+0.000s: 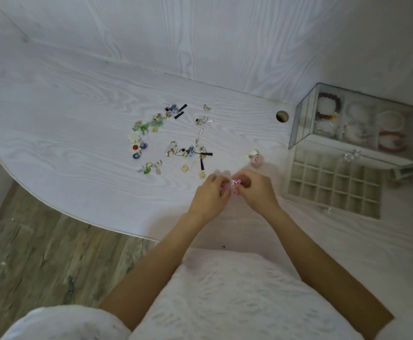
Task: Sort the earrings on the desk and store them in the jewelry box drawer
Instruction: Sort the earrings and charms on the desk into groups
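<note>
Head view: the desk (pixel 78 114) curves away at the left, with bare surface between its near edge and the earrings (pixel 166 141). These lie in three loose clusters at mid-desk, too small and tangled to count. The left hand (pixel 211 195) and right hand (pixel 254 190) meet near the desk's near edge, fingers curled, pinching a small pink earring (pixel 236 184), possibly two. At right stands one box (pixel 357 123), its gridded drawer (pixel 335 185) pulled open; motion blur softens it.
</note>
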`<state>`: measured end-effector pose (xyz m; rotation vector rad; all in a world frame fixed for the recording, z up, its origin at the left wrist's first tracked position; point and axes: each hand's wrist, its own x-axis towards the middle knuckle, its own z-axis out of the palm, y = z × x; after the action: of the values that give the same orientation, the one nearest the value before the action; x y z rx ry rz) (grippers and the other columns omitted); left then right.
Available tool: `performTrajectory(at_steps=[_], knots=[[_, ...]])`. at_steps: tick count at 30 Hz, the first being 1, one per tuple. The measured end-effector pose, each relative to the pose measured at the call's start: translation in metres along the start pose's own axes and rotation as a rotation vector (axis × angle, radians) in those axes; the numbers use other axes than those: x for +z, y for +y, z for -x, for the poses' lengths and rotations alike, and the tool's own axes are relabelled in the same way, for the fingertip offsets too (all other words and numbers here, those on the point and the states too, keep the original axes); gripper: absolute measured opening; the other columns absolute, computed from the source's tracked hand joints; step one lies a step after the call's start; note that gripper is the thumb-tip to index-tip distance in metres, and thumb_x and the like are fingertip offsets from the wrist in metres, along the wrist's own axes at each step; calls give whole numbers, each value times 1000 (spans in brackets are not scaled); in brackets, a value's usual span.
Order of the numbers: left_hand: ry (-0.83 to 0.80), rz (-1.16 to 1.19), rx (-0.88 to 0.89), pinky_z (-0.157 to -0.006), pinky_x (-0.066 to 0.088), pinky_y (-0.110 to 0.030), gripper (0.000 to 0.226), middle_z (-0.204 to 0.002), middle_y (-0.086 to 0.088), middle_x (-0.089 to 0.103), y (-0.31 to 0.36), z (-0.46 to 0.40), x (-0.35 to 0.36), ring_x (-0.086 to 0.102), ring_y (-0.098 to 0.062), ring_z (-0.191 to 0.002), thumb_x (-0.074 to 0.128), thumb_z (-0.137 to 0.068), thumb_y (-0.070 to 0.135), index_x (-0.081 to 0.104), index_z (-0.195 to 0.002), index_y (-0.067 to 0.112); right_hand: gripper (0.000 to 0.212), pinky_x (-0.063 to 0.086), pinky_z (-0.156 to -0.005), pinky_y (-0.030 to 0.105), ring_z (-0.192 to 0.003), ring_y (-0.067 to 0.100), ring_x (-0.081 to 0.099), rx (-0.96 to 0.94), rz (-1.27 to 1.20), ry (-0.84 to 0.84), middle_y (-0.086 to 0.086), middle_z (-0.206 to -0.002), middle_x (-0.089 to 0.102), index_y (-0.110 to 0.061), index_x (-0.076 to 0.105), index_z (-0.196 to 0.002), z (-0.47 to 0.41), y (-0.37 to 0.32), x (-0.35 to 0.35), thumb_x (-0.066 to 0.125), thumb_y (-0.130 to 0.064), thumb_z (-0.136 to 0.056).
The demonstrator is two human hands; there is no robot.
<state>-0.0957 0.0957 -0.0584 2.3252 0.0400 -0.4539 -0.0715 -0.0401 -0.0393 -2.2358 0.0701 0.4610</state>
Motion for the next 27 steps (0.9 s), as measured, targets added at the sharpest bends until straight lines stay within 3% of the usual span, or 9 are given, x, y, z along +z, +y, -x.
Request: performTrajectory(at_steps=[3, 7, 12, 17, 23, 27], knots=[[-34, -51, 25, -76, 50, -40, 48, -125, -12, 46, -2, 8, 5, 59, -35, -90, 54, -85, 18, 44, -132, 12, 23, 49, -81, 28, -92, 22, 62, -48, 172, -34, 12, -104, 67, -6, 67, -105, 2, 2, 6, 56, -3, -85], [-37, -161, 57, -65, 48, -39, 66, -134, -12, 37, -9, 17, 6, 59, -36, -84, 55, -80, 9, 30, -141, 12, 35, 46, -93, 33, -104, 23, 59, -114, 287, -19, 8, -124, 53, -6, 59, -119, 7, 5, 1, 52, 1, -87], [70, -131, -1, -77, 46, -37, 47, -116, -17, 48, -12, 21, 10, 54, -33, -94, 50, -82, 2, 46, -129, 8, 46, 45, -90, 31, -104, 25, 56, -153, 455, -98, 7, -130, 46, -8, 49, -129, 11, 5, 5, 53, 4, -85], [153, -33, -33, -74, 41, -31, 31, -106, -16, 57, -2, 14, 21, 58, -32, -89, 49, -85, 0, 60, -113, 7, 33, 47, -83, 31, -104, 26, 53, -125, 541, -133, 9, -126, 47, -6, 52, -122, 11, 3, 16, 55, -4, -89], [179, 77, -32, -79, 42, -26, 37, -109, -10, 62, 5, 16, 30, 59, -25, -96, 51, -84, 3, 57, -119, 14, 34, 45, -82, 30, -103, 25, 53, -153, 447, -132, 12, -122, 49, -5, 53, -120, 15, 9, 17, 55, -3, -86], [148, 280, -88, -93, 49, -30, 42, -114, -6, 67, 4, 23, 20, 63, -18, -104, 50, -84, 1, 56, -124, 13, 39, 43, -88, 33, -111, 26, 51, -120, 407, -133, 11, -127, 47, -7, 50, -124, 17, 10, 13, 60, -7, -86]])
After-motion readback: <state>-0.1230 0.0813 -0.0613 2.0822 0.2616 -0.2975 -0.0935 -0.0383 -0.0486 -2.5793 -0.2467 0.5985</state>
